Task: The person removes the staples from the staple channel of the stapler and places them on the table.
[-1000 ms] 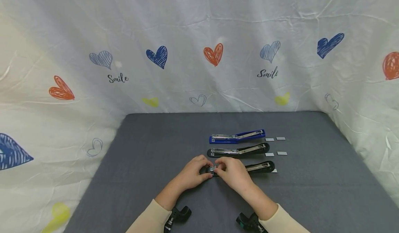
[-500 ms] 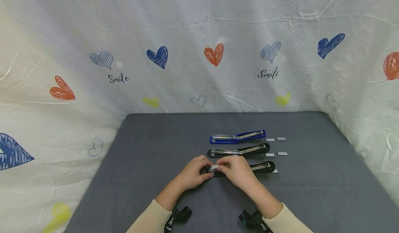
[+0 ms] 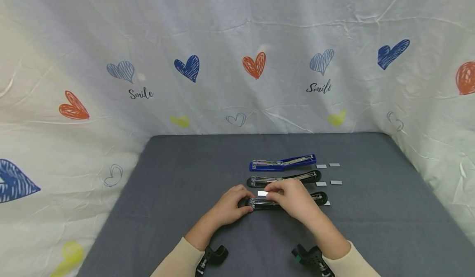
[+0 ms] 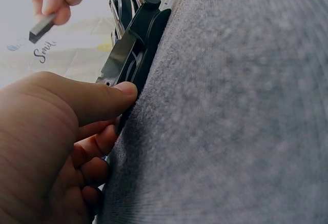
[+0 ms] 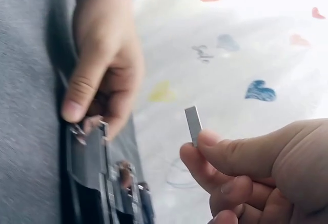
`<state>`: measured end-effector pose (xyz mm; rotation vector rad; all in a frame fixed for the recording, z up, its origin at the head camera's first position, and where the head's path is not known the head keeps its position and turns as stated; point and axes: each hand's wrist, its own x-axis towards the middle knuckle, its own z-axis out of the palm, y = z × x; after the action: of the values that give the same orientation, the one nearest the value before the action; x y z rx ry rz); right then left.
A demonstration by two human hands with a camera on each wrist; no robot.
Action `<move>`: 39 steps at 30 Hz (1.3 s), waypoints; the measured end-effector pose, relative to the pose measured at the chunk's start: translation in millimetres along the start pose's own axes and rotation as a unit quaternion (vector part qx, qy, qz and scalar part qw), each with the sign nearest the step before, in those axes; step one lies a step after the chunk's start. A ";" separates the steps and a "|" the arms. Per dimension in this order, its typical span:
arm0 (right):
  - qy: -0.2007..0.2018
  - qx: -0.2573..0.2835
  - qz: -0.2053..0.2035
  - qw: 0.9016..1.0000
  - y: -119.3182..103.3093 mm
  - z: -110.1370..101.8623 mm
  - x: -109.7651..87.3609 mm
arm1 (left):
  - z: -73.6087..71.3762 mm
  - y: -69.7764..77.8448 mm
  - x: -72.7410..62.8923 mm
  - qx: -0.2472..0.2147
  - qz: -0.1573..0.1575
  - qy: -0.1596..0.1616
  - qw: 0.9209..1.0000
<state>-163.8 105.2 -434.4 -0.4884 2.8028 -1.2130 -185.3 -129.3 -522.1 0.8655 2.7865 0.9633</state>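
A black stapler [image 3: 264,205] lies opened out on the grey cloth, nearest the person. My left hand [image 3: 229,205] holds its left end between thumb and fingers; the thumb [image 4: 120,95] shows on its side in the left wrist view. My right hand [image 3: 295,200] pinches a strip of staples [image 5: 192,123] between thumb and forefinger. This strip is raised above the stapler, apart from it, and the hand covers the stapler's middle in the head view. Behind are a second opened black stapler [image 3: 264,181] and an opened blue stapler [image 3: 265,167].
Staple strips lie in pairs right of the two farther staplers: one strip [image 3: 335,182] beside the black, another [image 3: 335,165] beside the blue. A further strip [image 3: 327,203] peeks out by the nearest stapler's right end. A white curtain with hearts [image 3: 237,62] hangs behind the table.
My right hand has moved right and lifted away from the stapler's left end with the staple strip, uncovering the stapler's metal channel. My left hand stays in place.
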 end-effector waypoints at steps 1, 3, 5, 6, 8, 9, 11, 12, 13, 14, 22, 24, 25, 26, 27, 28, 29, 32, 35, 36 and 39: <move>0.000 0.001 0.000 1.000 -0.1 -3.3 -0.5 | -0.1 0.0 0.0 0.001 0.000 0.000 1.000; -0.002 0.003 0.004 1.000 -0.1 -10.4 -1.9 | 0.0 0.0 0.0 0.002 -0.001 -0.001 1.000; -0.006 0.008 0.009 1.000 -0.1 -17.6 -3.2 | -0.1 0.1 0.0 0.003 -0.001 -0.002 1.000; -0.009 0.010 0.013 1.000 0.0 -21.1 -4.0 | -0.2 0.2 0.0 0.003 -0.001 -0.002 1.000; -0.012 0.011 0.018 1.000 0.5 -28.0 -5.3 | -0.2 0.2 -0.1 0.003 0.000 -0.002 1.000; -0.013 0.012 0.020 1.000 0.9 -31.4 -5.8 | -0.3 0.3 -0.1 0.003 0.001 -0.002 1.000; -0.015 0.008 0.023 1.000 1.8 -38.0 -7.3 | -0.4 0.1 -0.1 0.003 0.004 -0.002 1.000; -0.015 0.006 0.022 1.000 2.4 -41.3 -8.1 | -0.5 0.0 -0.2 0.003 0.005 -0.002 1.000; -0.015 0.004 0.020 1.000 3.1 -44.7 -8.8 | -0.5 0.0 -0.3 0.004 0.005 -0.002 1.000; -0.016 0.001 0.019 1.000 3.9 -47.9 -9.6 | -0.6 -0.1 -0.5 0.004 0.005 -0.003 1.000; -0.030 -0.012 0.024 0.999 13.0 -73.0 -15.8 | -0.2 0.2 -1.2 0.007 0.003 -0.003 1.000; -0.035 -0.014 0.026 0.999 16.4 -79.4 -17.1 | -0.5 0.5 -1.2 0.006 0.001 -0.004 1.000; -0.038 -0.016 0.028 0.999 18.5 -82.8 -17.5 | -0.6 0.6 -1.1 0.006 0.001 -0.004 1.000; -0.040 -0.017 0.028 0.999 20.4 -86.1 -18.2 | -0.8 0.7 -1.0 0.006 0.000 -0.004 1.000; -0.042 -0.018 0.030 0.998 22.2 -89.5 -19.0 | -1.0 0.6 -0.9 0.006 0.000 -0.004 1.000; -0.044 -0.019 0.031 0.998 24.3 -92.8 -19.7 | -1.2 0.7 -0.9 0.006 -0.001 -0.005 1.000; -0.045 -0.020 0.031 0.998 26.6 -96.2 -20.5 | -1.4 0.7 -0.8 0.006 -0.002 -0.005 1.000; -0.048 -0.021 0.031 0.998 34.9 -106.1 -23.0 | -1.6 0.5 -0.7 0.006 -0.001 -0.004 1.000; -0.050 -0.022 0.035 0.998 44.2 -115.2 -25.6 | -1.5 0.3 -0.7 0.007 0.002 -0.002 1.000; -0.050 -0.022 0.038 0.998 47.2 -117.9 -26.6 | -1.4 0.1 -0.7 0.007 0.003 -0.001 1.000; -0.045 -0.024 0.049 0.998 56.7 -125.5 -29.8 | -1.1 -0.1 -0.9 0.006 0.003 0.000 1.000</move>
<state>-171.7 238.9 -390.7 -0.3931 2.7508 -1.0807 -184.9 -130.4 -521.4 0.8770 2.7938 0.9476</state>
